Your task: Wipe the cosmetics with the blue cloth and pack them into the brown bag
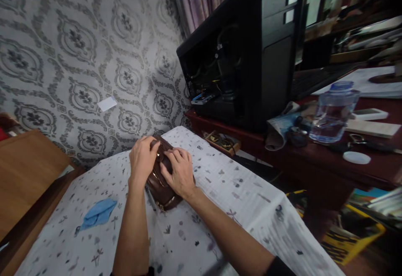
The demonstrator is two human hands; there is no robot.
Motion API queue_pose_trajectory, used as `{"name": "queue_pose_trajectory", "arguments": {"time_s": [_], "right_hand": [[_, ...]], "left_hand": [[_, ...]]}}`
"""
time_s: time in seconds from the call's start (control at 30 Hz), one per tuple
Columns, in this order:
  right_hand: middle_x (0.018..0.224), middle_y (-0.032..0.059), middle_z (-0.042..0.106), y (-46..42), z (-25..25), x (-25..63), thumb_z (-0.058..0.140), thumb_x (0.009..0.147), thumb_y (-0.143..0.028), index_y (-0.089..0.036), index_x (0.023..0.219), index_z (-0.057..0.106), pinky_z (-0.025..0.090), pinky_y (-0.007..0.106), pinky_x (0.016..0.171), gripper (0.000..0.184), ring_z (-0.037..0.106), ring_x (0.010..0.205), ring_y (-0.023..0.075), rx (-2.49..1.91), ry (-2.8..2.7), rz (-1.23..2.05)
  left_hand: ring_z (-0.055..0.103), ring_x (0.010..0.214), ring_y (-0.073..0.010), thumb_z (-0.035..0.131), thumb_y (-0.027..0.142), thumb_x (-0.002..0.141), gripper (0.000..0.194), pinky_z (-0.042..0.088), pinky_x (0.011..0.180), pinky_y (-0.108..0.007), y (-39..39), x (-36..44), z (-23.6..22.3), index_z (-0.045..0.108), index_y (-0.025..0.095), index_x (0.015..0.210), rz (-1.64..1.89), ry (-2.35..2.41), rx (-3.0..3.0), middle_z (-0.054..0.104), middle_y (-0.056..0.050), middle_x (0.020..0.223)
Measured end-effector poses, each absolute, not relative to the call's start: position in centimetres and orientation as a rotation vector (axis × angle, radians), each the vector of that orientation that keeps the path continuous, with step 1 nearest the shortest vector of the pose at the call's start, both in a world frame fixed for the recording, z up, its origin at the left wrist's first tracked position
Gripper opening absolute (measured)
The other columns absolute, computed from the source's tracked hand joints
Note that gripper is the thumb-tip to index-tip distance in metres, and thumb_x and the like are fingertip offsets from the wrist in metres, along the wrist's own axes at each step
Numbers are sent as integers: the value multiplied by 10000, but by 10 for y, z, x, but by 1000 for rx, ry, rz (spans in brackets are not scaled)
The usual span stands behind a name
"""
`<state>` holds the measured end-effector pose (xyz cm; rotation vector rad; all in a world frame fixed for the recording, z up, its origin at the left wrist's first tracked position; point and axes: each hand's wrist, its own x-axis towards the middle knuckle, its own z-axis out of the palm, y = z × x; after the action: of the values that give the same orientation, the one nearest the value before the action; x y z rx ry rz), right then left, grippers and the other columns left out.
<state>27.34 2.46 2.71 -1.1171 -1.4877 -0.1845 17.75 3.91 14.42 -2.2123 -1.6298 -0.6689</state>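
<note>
A dark brown leather bag (157, 184) with gold-coloured zips and metal fittings lies on the white printed cloth (220, 192). My left hand (142, 158) is curled over the bag's far left side, its fingers closed on the edge near a flap with a small metal clasp. Against the right side of the bag rests my right hand (180, 171), with its fingertips bent onto the leather by the same flap. Both hands cover much of the bag's top. A folded blue cloth (99, 214) lies to the left of my left forearm.
On the right, a dark red desk (314, 163) carries a black computer case (238, 66), a clear water bottle (334, 112) and a white cap (356, 157). An open drawer (222, 143) holds small items. A wooden board (31, 175) stands at left, before a patterned wall.
</note>
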Motion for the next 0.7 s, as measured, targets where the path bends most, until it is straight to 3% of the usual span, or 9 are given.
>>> {"name": "queue_pose_trajectory", "arguments": {"time_s": [0.33, 0.5, 0.7], "right_hand": [[1175, 116, 638, 24, 28, 274, 563, 911, -307, -162, 1162, 642, 392, 450, 992, 300, 479, 1147, 279, -1107, -1482, -214], [1204, 116, 635, 25, 27, 274, 554, 919, -310, -174, 1169, 643, 388, 459, 997, 299, 481, 1154, 282, -1109, -1480, -220], [1237, 130, 624, 23, 25, 272, 562, 907, -300, -170, 1157, 642, 380, 464, 1006, 293, 478, 1178, 284, -1056, -1484, -252]], "left_hand": [[610, 831, -174, 517, 322, 921, 223, 413, 746, -269, 37, 174, 149, 680, 186, 853, -813, -1548, -2352, 696, -31, 922], [625, 820, -198, 507, 351, 930, 228, 393, 688, -282, 33, 165, 153, 690, 220, 966, -712, -1729, -2229, 723, -38, 909], [645, 851, -237, 458, 380, 951, 273, 354, 638, -295, 24, 152, 154, 685, 231, 917, -539, -1908, -2007, 737, -72, 905]]}}
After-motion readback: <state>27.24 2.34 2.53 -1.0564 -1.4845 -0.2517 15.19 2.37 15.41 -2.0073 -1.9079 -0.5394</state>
